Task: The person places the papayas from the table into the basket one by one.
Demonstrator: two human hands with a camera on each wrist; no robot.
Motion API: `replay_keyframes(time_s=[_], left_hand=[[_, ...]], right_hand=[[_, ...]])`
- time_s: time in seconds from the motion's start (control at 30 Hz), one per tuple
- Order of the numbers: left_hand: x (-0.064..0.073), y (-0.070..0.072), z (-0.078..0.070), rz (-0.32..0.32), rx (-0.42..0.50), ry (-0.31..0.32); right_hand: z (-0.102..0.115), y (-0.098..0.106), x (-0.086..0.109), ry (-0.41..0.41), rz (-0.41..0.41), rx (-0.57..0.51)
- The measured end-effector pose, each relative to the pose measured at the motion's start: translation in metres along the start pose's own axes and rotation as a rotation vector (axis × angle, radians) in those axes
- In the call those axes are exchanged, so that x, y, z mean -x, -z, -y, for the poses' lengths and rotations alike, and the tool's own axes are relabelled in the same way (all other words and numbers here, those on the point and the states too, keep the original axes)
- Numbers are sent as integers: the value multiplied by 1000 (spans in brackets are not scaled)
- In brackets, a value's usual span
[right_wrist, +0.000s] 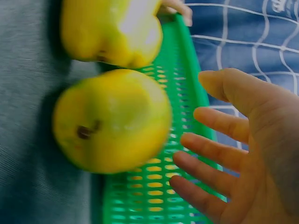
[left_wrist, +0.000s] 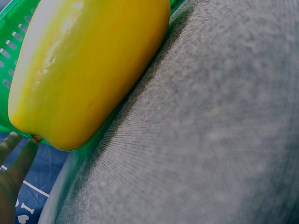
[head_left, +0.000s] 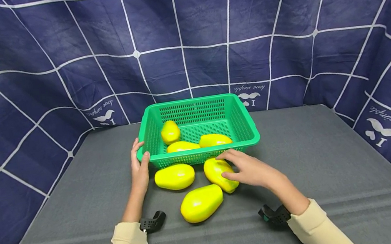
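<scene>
At the left front corner of the green basket (head_left: pixel 200 151), my left hand (head_left: pixel 139 168) rests against the rim, its fingers extended along the outside and the thumb near the front edge. My right hand (head_left: pixel 249 168) hovers over a yellow papaya (head_left: pixel 218 175) lying before the basket. In the right wrist view, the right hand's fingers (right_wrist: pixel 210 149) are spread, with a gap between them and the nearest papaya (right_wrist: pixel 112 121). Another papaya (head_left: pixel 175 177) lies close to my left hand, and a third papaya (head_left: pixel 202 203) sits nearer to me.
Inside the basket are three more papayas, one standing at the left (head_left: pixel 170 132) and two lying along the front wall. A grey cloth (head_left: pixel 319 162) covers the table. Behind it hangs a blue curtain (head_left: pixel 203 19) with white grid lines.
</scene>
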State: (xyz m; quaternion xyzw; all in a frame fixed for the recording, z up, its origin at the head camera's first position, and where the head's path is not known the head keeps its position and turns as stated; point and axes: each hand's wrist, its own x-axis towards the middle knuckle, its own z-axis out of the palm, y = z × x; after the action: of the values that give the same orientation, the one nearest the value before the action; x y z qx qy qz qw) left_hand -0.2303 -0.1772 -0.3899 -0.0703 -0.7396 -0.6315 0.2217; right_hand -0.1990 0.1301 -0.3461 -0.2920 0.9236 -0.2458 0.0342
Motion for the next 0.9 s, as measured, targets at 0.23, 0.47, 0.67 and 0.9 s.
replay_keyframes(time_s=[0.23,0.47,0.67,0.9], left_hand=[[0,0,0,0,13,5],[0,0,0,-1,23,2],[0,0,0,-3,25,-14],[1,-1,0,-2,31,-13]], right_hand=[[-7,-20,-7,28,-9,36],[-14,-37,-12,1,-62,-9],[-19,-44,-15,-1,-102,-15],[-16,-34,-13,12,-96,-10]])
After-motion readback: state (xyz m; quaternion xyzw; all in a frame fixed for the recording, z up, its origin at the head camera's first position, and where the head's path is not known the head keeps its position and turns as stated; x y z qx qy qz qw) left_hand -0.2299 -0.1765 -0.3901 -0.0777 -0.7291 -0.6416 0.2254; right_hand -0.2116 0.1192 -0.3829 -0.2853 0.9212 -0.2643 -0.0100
